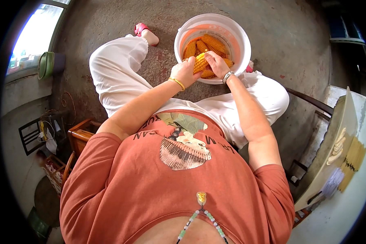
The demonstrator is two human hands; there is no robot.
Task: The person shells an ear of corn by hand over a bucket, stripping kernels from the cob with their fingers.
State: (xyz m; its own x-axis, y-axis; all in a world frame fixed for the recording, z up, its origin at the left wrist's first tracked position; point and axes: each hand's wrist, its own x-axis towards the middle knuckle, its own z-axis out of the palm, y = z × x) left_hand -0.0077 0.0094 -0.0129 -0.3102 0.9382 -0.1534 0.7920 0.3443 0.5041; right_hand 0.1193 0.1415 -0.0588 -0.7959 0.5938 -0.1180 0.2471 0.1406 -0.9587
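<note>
Corn cob (199,64) held over bucket (241,44).
Long axis slants near-left to far-right; left hand (183,74) clamped on its left, right hand (218,66) on its right.

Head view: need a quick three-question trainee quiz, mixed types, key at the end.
1. How many of the wearer's hands touch the held cob?
2. True or false: the bucket has no corn inside.
3. Which wrist wears the yellow bangle? A) left B) right

Key:
1. Two: left hand and right hand.
2. False; several cobs lie in it.
3. A
</note>
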